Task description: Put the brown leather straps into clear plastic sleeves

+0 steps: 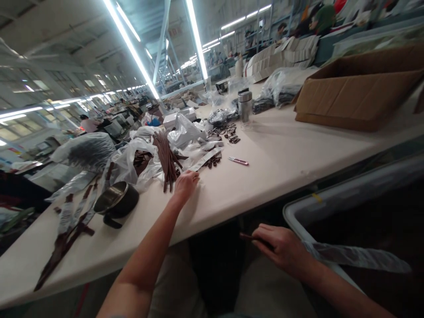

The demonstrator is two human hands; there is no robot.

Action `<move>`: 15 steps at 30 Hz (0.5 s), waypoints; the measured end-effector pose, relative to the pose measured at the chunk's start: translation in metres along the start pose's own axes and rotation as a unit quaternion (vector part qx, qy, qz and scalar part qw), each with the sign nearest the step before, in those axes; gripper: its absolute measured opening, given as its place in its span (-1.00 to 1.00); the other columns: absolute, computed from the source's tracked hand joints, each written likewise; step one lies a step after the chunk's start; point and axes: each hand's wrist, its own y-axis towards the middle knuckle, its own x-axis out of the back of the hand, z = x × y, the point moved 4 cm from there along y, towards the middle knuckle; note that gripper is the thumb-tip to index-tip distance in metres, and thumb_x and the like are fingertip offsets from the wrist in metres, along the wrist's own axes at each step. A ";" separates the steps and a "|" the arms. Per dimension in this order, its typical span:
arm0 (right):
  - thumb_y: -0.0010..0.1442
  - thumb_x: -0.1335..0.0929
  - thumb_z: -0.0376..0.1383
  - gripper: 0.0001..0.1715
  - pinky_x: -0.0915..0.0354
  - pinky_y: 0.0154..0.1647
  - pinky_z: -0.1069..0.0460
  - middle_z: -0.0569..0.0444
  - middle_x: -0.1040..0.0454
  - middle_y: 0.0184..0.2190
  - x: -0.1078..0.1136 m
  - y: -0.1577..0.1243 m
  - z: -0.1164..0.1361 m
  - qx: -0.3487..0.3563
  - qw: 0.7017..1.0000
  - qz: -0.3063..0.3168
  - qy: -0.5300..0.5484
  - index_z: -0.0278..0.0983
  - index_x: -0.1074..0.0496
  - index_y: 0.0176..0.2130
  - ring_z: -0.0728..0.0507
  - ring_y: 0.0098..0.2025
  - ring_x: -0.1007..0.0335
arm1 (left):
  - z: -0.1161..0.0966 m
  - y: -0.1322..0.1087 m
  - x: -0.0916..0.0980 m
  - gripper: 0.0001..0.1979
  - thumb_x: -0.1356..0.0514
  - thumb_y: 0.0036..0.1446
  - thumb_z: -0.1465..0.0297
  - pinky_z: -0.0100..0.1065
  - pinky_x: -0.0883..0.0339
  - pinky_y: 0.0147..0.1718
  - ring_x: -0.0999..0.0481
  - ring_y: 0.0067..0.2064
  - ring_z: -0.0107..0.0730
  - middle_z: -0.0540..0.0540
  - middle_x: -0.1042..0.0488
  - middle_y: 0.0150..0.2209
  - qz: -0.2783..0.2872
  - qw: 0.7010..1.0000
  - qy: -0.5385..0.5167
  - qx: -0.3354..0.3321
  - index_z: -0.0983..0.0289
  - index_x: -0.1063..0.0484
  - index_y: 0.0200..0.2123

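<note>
Two hands: the right hand [280, 249] is down below the table edge, the left hand [185, 185] is up on the tabletop, and they are well apart.
Right hand: its fingers curl closed on a dark brown strap [249, 237], whose end pokes out to the left of the hand.
Beside the right hand: a long translucent plastic sleeve [357, 258] runs off to the right, over the rim of a grey plastic bin [326, 212].
Left hand: it lies open and palm down on the white table [265, 163], holding nothing.
Just beyond the left hand: a bundle of brown straps [168, 160] stands out from a heap of white plastic bags [182, 132], and a flat plastic strip [206, 159] ends near the fingertips.
Right of the left hand: small dark buckles [212, 161] lie in a cluster, with pink-handled snips [237, 161] beyond them.
Left of the left hand: a black steel-lined bowl [115, 199] lies tilted on its side, near bagged straps [68, 229].
Farther ahead: a steel tumbler [245, 106] stands by more metal buckles [228, 132], and a cardboard box [361, 90] sits at the right.
Far end: co-workers [323, 18] sit past stacked white cartons [281, 57].
</note>
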 end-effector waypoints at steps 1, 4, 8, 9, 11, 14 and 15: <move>0.34 -0.27 -0.33 -0.80 -0.20 -0.42 0.04 0.09 -0.42 -0.44 -0.001 0.000 0.000 -0.001 1.000 0.001 0.003 -0.24 -0.42 -0.33 -0.09 -0.43 -0.38 | 0.005 0.009 -0.002 -0.80 -0.22 0.10 0.49 -0.20 -0.30 0.02 -0.54 -0.11 -0.11 0.21 -0.58 -0.15 0.001 1.000 0.014 0.003 0.25 -0.62 -0.23; 0.35 -0.27 -0.32 -0.79 -0.21 -0.41 0.04 0.09 -0.43 -0.43 -0.001 -0.001 0.000 -0.003 1.000 -0.002 0.008 -0.24 -0.43 -0.32 -0.09 -0.42 -0.39 | 0.014 0.025 -0.008 -0.83 -0.22 0.06 0.51 -0.23 -0.30 0.03 -0.54 -0.10 -0.10 0.21 -0.58 -0.18 0.010 0.999 0.039 0.009 0.26 -0.63 -0.31; 0.37 -0.25 -0.30 -0.77 -0.23 -0.40 0.05 0.08 -0.43 -0.43 0.001 -0.001 -0.002 -0.005 1.000 -0.008 0.016 -0.24 -0.47 -0.28 -0.09 -0.41 -0.39 | 0.019 0.031 -0.005 -0.85 -0.23 0.02 0.52 -0.19 -0.30 0.01 -0.54 -0.10 -0.07 0.22 -0.58 -0.21 -0.001 0.999 0.038 0.030 0.26 -0.60 -0.36; 0.37 -0.25 -0.29 -0.77 -0.23 -0.39 0.05 0.07 -0.43 -0.43 0.002 -0.001 -0.002 -0.006 1.000 -0.011 0.019 -0.24 -0.47 -0.27 -0.09 -0.40 -0.40 | 0.020 0.030 -0.002 -0.85 -0.24 0.00 0.53 -0.19 -0.30 0.02 -0.54 -0.09 -0.06 0.22 -0.58 -0.20 -0.011 0.999 0.031 0.035 0.26 -0.60 -0.35; 0.37 -0.26 -0.28 -0.77 -0.23 -0.40 0.05 0.08 -0.43 -0.43 0.003 0.000 -0.003 -0.006 1.000 -0.022 0.022 -0.23 -0.49 -0.26 -0.09 -0.41 -0.39 | 0.021 0.027 0.005 -0.84 -0.24 0.00 0.53 -0.19 -0.30 0.01 -0.53 -0.08 -0.08 0.22 -0.58 -0.19 -0.033 0.998 0.006 0.045 0.27 -0.58 -0.30; 0.37 -0.26 -0.28 -0.76 -0.20 -0.42 0.06 0.09 -0.41 -0.46 0.007 0.001 -0.001 -0.006 0.998 -0.051 0.027 -0.24 -0.48 -0.28 -0.07 -0.44 -0.37 | 0.015 0.008 0.013 -0.82 -0.22 0.11 0.41 -0.24 -0.39 -0.12 -0.57 -0.19 -0.20 0.19 -0.59 -0.23 -0.056 0.996 -0.049 0.058 0.29 -0.54 -0.20; 0.37 -0.26 -0.28 -0.76 -0.20 -0.42 0.06 0.09 -0.40 -0.47 0.009 0.001 0.001 -0.005 0.998 -0.063 0.030 -0.24 -0.48 -0.29 -0.07 -0.44 -0.36 | 0.011 -0.003 0.013 -0.77 -0.22 0.13 0.35 -0.27 -0.42 -0.18 -0.57 -0.25 -0.26 0.18 -0.59 -0.25 -0.056 0.991 -0.102 0.070 0.30 -0.53 -0.15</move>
